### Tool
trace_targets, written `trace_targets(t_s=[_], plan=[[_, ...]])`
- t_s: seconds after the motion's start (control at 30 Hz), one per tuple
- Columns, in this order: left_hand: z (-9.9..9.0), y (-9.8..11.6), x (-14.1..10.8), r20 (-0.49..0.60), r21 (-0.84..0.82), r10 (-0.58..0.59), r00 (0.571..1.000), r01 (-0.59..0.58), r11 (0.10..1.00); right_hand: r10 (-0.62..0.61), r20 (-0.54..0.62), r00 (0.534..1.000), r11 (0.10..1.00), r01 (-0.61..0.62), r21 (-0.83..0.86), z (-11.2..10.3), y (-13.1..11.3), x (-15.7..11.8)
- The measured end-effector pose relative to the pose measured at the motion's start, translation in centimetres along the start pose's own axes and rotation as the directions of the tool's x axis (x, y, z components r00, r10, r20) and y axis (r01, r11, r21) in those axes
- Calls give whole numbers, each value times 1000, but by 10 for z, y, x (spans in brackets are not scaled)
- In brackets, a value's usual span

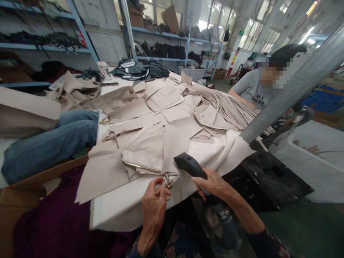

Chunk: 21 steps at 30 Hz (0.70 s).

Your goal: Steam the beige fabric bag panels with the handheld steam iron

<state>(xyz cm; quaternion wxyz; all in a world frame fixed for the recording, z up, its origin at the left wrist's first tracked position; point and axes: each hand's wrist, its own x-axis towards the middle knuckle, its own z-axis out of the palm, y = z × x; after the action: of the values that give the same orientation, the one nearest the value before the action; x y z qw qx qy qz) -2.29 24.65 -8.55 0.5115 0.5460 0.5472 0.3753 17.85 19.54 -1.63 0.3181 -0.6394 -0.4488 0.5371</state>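
Note:
My right hand (215,184) is wrapped round a black handheld vacuum cleaner (189,164). Its flat nozzle points up and left over the table, and its see-through body hangs below my hand. At the table's near edge, my left hand (156,200) is closed in a pinch on the corner of a beige bag piece (147,145), by a strap loop and a small gold metal fitting (169,185). A gold-toothed zipper (138,166) runs along the front edge of that piece. A flat beige strip (176,141) lies across it, just beyond the nozzle.
More beige pieces and a fan of long strips (228,100) cover the white-topped table (115,211). A slanting metal pole (295,82) rises on the right, with a person (249,86) behind it. Someone's jeans-clad leg (53,147) is at left. Dark bundles (137,68) lie at the back.

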Motion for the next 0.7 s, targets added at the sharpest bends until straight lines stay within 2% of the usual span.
trace_targets(t_s=[0.1,0.13,0.17,0.23,0.3,0.37,0.43,0.5,0.57,0.6,0.67,0.7], plan=[[-2,7,12,-75,-152,-34,997,22,988,-22,-60,998,1000,21,-7,-4,-7,-1],[-3,9,15,-101,-154,-27,995,11,988,-30,-73,997,1000,30,-5,-6,-9,-3],[-4,12,18,-131,-104,7,991,-21,994,-38,-80,996,999,38,0,-8,-11,-7],[-2,17,22,-158,160,170,973,-145,976,-46,-79,996,999,46,2,-9,-13,-15],[3,20,24,-79,502,336,939,-253,827,-40,-67,997,999,40,0,-8,-15,-22],[10,20,25,30,730,411,911,-301,613,-33,-54,998,999,33,-3,-5,-16,-27],[16,20,28,87,831,436,896,-307,465,-42,-49,998,999,42,-7,-2,-17,-29],[17,23,35,125,857,476,870,-337,390,-52,-53,997,998,51,-22,0,-18,-32],[11,30,48,169,862,539,825,-388,325,-46,-68,997,999,44,-22,-1,-18,-35],[5,37,56,185,864,587,788,-415,285,-39,-76,996,999,38,-18,-2,-19,-37],[-9,51,74,200,864,703,682,-461,202,-35,-95,995,999,33,-17,-4,-19,-43],[-17,57,82,210,857,764,610,-492,157,-37,-104,994,999,35,-20,-5,-19,-46]])
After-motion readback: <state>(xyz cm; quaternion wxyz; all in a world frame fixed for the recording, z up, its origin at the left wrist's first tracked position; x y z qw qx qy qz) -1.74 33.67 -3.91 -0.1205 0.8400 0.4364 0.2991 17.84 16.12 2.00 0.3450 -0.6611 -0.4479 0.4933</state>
